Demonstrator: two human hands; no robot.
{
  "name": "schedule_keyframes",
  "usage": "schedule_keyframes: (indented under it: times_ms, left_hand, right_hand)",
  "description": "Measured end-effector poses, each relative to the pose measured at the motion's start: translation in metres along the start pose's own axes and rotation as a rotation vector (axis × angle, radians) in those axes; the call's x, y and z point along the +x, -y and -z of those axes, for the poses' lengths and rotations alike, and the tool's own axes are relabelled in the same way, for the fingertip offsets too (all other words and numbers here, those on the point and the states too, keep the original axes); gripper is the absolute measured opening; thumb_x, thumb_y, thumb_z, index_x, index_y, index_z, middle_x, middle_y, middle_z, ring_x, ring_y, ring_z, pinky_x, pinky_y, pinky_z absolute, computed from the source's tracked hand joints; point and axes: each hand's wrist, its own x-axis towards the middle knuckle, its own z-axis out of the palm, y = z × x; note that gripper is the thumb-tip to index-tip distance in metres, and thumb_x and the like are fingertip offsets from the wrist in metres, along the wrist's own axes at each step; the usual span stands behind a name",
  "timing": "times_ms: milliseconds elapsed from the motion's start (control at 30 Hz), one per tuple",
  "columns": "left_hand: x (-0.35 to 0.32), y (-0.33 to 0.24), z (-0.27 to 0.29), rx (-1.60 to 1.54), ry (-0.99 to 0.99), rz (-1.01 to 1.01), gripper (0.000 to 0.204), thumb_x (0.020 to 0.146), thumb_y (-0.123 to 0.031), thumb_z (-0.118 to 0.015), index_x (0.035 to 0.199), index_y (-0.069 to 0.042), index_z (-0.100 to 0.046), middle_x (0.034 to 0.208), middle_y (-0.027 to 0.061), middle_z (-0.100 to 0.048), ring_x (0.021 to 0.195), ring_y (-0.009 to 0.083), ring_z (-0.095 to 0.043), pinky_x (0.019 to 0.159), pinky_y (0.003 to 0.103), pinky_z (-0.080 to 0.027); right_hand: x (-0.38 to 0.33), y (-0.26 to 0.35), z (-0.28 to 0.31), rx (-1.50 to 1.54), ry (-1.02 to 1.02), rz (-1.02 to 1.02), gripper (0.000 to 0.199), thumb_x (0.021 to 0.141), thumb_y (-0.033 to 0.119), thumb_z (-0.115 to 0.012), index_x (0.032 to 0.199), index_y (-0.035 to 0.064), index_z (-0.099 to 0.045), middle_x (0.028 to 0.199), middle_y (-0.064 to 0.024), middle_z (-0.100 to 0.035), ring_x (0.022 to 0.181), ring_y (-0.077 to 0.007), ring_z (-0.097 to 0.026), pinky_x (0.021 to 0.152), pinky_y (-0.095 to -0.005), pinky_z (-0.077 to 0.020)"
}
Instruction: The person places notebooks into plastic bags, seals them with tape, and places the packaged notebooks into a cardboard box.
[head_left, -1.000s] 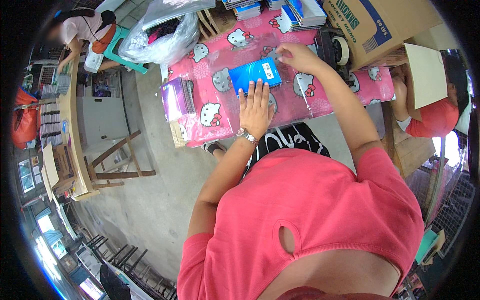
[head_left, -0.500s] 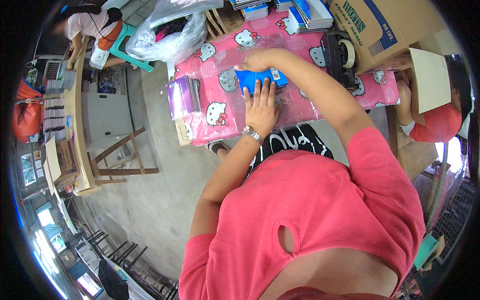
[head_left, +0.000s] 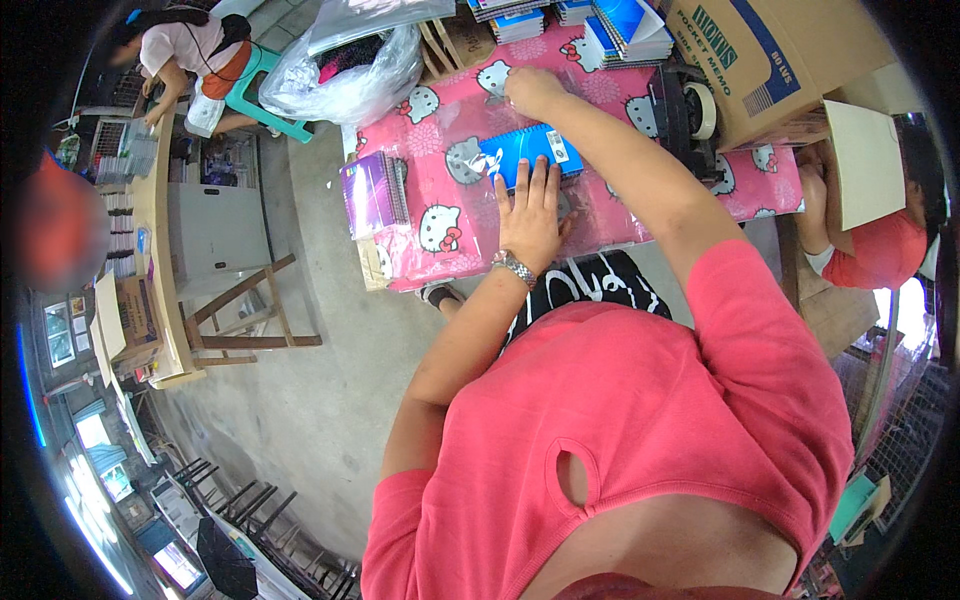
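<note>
Grey floor fills the room's middle, with a wooden bench on the left and a person beside it. Shiny pink cat-print cloth covers the table; a big carton stands at its far right corner, a clear plastic bag at its far left. Blue stacks line the far edge, a black tape dispenser sits right, purple notebooks left. One blue notebook lies flat near the table's middle, under the left hand, its fingers slightly spread on the cover. Beyond it, the right hand is low over the cloth, fingers curled; whether they pinch anything, I cannot tell. For a steady hold, even pressure from flat fingers should beat pushing with the tips, and the right arm does best clear of the notebook's edges.
</note>
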Motion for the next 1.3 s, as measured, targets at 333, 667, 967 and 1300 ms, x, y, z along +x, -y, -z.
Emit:
schedule_keyframes:
  times_ms: [333,667,967,1300]
  left_hand:
    - [-0.001,0.002,-0.003,-0.001,-0.021,-0.006,0.08,0.076,-0.043,-0.066,0.141,-0.008,-0.036,0.146,0.0105,-0.032,0.138,0.0295,-0.024,0.111,0.059,-0.01]
    - [-0.002,0.003,-0.002,-0.018,-0.028,-0.01,0.08,0.073,-0.039,-0.069,0.139,-0.008,-0.037,0.146,0.0103,-0.033,0.138,0.0296,-0.024,0.111,0.059,-0.011]
    - [-0.002,0.002,-0.001,-0.013,-0.011,-0.01,0.08,0.073,-0.038,-0.069,0.139,-0.008,-0.036,0.146,0.01,-0.032,0.138,0.0295,-0.024,0.111,0.059,-0.012]
    - [0.0,0.001,0.0,-0.019,-0.003,-0.021,0.079,0.074,-0.037,-0.068,0.14,-0.008,-0.035,0.146,0.01,-0.032,0.138,0.0295,-0.024,0.111,0.059,-0.011]
  right_hand:
    - [0.002,-0.002,-0.002,-0.019,-0.122,-0.063,0.019,0.078,0.013,-0.055,0.088,0.0062,-0.071,0.091,-0.0171,-0.069,0.089,-0.0316,-0.067,0.076,-0.0435,-0.053]
    - [0.003,-0.002,-0.007,0.038,-0.144,-0.09,0.021,0.08,0.014,-0.054,0.089,0.0062,-0.071,0.094,-0.0163,-0.069,0.089,-0.0305,-0.068,0.076,-0.0455,-0.0536]
    - [0.004,-0.005,-0.009,0.017,-0.089,-0.079,0.02,0.079,0.013,-0.054,0.089,0.0049,-0.07,0.092,-0.0185,-0.068,0.085,-0.0342,-0.067,0.075,-0.0454,-0.0542]
    - [0.009,-0.016,-0.017,-0.005,-0.13,-0.011,0.02,0.077,0.013,-0.056,0.089,0.0046,-0.069,0.092,-0.0198,-0.067,0.087,-0.035,-0.067,0.075,-0.0464,-0.054]
